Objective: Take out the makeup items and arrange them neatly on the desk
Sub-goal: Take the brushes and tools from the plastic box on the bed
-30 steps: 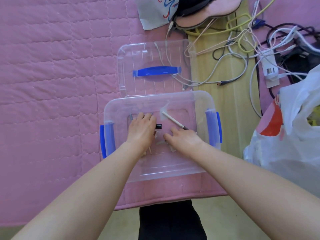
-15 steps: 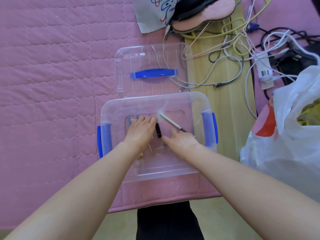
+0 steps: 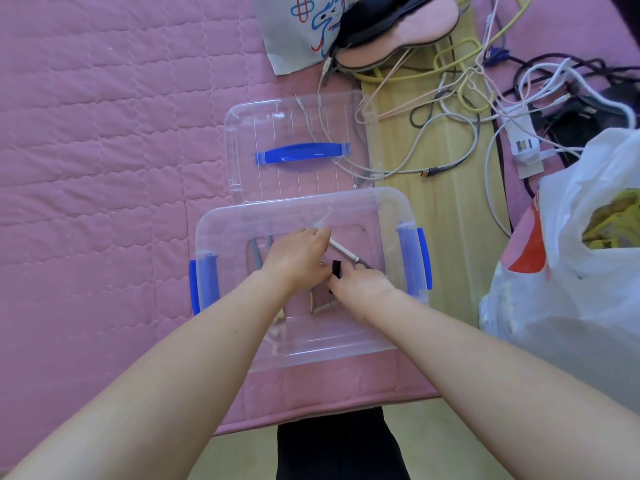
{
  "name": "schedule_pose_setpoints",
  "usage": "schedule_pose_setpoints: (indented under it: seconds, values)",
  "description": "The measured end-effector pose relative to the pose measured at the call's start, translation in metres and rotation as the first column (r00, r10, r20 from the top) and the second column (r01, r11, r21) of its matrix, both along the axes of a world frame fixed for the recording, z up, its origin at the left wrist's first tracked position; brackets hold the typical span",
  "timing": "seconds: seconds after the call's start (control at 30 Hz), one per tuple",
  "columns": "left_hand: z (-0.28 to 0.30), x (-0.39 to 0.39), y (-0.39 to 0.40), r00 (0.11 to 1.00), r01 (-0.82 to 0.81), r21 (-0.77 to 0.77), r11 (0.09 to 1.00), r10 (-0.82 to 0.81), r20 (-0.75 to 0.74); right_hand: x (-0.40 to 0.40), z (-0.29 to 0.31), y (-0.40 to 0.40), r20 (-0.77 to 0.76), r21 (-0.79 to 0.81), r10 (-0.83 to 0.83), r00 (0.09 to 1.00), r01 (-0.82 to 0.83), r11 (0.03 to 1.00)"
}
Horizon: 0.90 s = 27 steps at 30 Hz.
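A clear plastic box [image 3: 346, 202] with blue side latches sits on the pink quilted mat [image 3: 104, 168], and both my hands are inside it. My right hand [image 3: 362, 287] pinches a short black makeup tube [image 3: 336, 268] between thumb and fingers. My left hand [image 3: 298, 258] lies beside it, fingers stretched right and touching the end of a white makeup pencil [image 3: 344, 251]. Two grey pencils [image 3: 258, 256] lie left of my left hand. Beige sticks [image 3: 320, 306] show below the hands; other items under them are hidden.
The box's clear lid [image 3: 263, 126] with a blue handle lies just behind the box. A tangle of cables [image 3: 450, 109] and a power strip [image 3: 523, 133] cover the wooden strip at right. A white plastic bag [image 3: 571, 271] bulges at the right edge.
The black tube moved right and is now pinched in my right hand. My left hand turned its fingers toward the white pencil.
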<state>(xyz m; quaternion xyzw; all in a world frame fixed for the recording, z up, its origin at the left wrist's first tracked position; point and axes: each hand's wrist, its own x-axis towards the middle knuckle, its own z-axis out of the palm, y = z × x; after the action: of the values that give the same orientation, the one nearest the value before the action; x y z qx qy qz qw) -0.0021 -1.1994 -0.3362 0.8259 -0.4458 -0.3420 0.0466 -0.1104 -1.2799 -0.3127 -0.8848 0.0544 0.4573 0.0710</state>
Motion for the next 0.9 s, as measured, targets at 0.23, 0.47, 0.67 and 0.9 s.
schedule_pose_setpoints:
  seconds: [0.23, 0.47, 0.67, 0.9]
  values:
    - [-0.012, -0.011, -0.016, 0.955, 0.255, -0.027, 0.967, -0.247, 0.163, 0.002, 0.010, -0.003, -0.006, 0.023, 0.004, 1.000, -0.004, 1.000]
    - [-0.017, -0.014, -0.022, 0.892, 0.372, 0.077, 0.925, -0.379, 0.248, 0.000, 0.024, 0.000, -0.118, -0.037, -0.128, 0.985, 0.124, 0.992]
    - [-0.011, -0.013, -0.014, 1.000, -0.014, 0.071, 0.997, 0.013, 0.018, -0.001, 0.027, -0.003, -0.125, -0.033, -0.542, 0.831, 0.542, 0.840]
    - [-0.010, -0.033, -0.004, 0.821, -0.491, 0.140, 0.860, 0.510, -0.256, 0.005, 0.032, -0.005, 0.016, 0.118, -0.864, 0.504, 0.857, 0.502]
